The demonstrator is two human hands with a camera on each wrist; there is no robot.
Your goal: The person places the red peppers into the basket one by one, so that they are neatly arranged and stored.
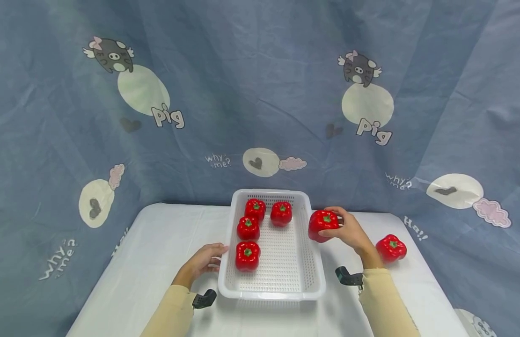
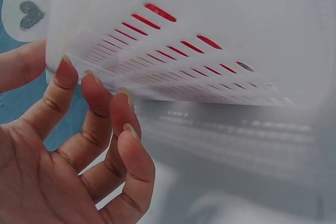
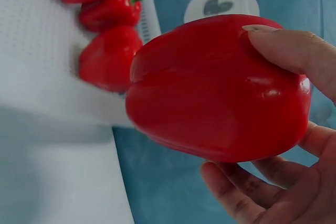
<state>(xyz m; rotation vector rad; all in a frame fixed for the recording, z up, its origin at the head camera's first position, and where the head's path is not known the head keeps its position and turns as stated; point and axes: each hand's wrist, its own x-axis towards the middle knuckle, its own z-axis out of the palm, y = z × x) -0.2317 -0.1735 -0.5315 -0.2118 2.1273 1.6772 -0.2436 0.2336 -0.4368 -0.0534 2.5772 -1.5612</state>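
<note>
My right hand (image 1: 348,230) holds a shiny red bell pepper (image 1: 321,226) with a green stem, thumb on one side and fingers on the other. The pepper is at the right rim of a white plastic basket (image 1: 281,295) and overlaps it in the head view. Seen from the right wrist, the held pepper (image 3: 215,93) fills the middle, fingertips along its underside. At the basket's left side, my left hand (image 1: 204,261) grips the rim, its bent fingers against the outside of the slotted wall (image 2: 210,77). The thumb tip is hidden behind the basket's edge.
Several red bell peppers sit in the basket, among them one at the front left (image 1: 247,256) and one at the back (image 1: 281,214). Another bell pepper (image 1: 391,248) lies on the white table (image 1: 158,252), right of my right forearm. A blue printed cloth (image 1: 260,93) hangs behind.
</note>
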